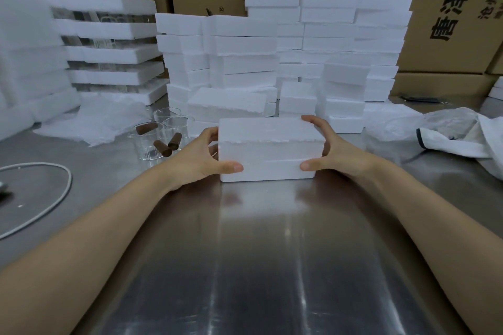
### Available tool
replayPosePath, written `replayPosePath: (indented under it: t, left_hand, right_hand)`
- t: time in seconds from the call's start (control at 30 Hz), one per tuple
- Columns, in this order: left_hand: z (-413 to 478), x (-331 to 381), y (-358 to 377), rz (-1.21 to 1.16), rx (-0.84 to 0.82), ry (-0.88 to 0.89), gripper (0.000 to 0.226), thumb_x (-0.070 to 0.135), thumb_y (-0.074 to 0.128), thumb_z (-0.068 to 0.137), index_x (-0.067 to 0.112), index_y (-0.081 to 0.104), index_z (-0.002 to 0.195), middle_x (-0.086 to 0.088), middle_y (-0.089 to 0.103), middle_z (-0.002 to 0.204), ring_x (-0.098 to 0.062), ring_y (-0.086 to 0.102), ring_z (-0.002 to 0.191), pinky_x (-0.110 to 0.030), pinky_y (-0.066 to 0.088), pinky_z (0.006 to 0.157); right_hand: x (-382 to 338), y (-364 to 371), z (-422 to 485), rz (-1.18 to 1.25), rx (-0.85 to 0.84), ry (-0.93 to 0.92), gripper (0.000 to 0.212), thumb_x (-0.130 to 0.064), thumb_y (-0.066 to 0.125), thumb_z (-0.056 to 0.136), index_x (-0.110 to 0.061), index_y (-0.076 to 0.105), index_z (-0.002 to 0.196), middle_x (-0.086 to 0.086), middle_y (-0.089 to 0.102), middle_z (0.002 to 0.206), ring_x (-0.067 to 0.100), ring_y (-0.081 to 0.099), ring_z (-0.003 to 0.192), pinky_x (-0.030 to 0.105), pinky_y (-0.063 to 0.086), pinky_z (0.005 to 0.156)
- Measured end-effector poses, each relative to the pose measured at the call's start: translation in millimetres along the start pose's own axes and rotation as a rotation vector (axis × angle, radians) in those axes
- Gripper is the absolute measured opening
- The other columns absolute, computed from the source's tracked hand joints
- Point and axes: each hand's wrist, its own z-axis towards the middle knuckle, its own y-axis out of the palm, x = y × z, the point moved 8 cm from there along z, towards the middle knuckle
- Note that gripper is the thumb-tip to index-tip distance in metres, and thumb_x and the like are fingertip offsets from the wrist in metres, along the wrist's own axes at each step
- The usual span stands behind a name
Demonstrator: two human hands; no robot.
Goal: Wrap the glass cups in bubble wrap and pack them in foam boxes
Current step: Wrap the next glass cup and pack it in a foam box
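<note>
Steel surface [272,253] up front, stacked foam boxes [245,62] behind. The left hand [196,160] and right hand [337,152] clamp a closed foam box [269,149] between them, fingers [313,119] curled round both ends, probably seating lid on base. Unwrapped glass cups [152,141] stand just beyond the left fingers.

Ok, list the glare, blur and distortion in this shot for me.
Head view: glare streaks run down the steel table, which faintly mirrors the foam box. Head view: that box and the left hand and right hand gripping it are sharp; the foam stack at far left is smeared. Head view: the wide lens tilts the cardboard cartons at right.
</note>
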Motion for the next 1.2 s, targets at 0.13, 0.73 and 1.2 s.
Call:
replayPosePath:
  t: [0.13,0.73,1.2]
  left_hand:
    - [-0.1,0.7,0.1,0.01,-0.009,-0.02,0.105,0.039,0.084,0.052,0.021,0.032,0.142,0.013,0.05,0.137,-0.001,0.052,0.12,-0.015,0.042,0.095]
    - [6.6,-12.2,7.8,-0.135,-0.055,-0.044,0.108,0.025,0.086,0.061,0.016,0.023,0.149,0.005,0.038,0.15,-0.011,0.04,0.136,-0.031,0.033,0.113]
    - [26.6,-13.8,21.2,-0.033,0.007,0.057,0.104,0.025,0.076,0.08,0.021,0.002,0.153,-0.001,0.015,0.158,-0.015,0.036,0.137,-0.021,0.04,0.102]
  right_hand:
    - [-1.7,-0.1,0.6,-0.011,0.017,-0.028,0.089,-0.019,0.085,0.065,-0.054,0.031,0.128,-0.043,0.036,0.116,-0.032,0.048,0.085,-0.003,0.04,0.069]
    - [-1.5,-19.4,-7.8,-0.021,0.201,-0.023,0.089,-0.012,0.088,0.062,-0.038,0.039,0.132,-0.024,0.07,0.078,-0.007,0.066,0.076,0.01,0.05,0.07]
    - [-99.1,-33.2,70.8,-0.019,0.369,-0.098,0.101,-0.042,0.091,0.05,-0.039,0.033,0.132,0.004,0.058,0.122,0.016,0.066,0.1,0.035,0.054,0.092]
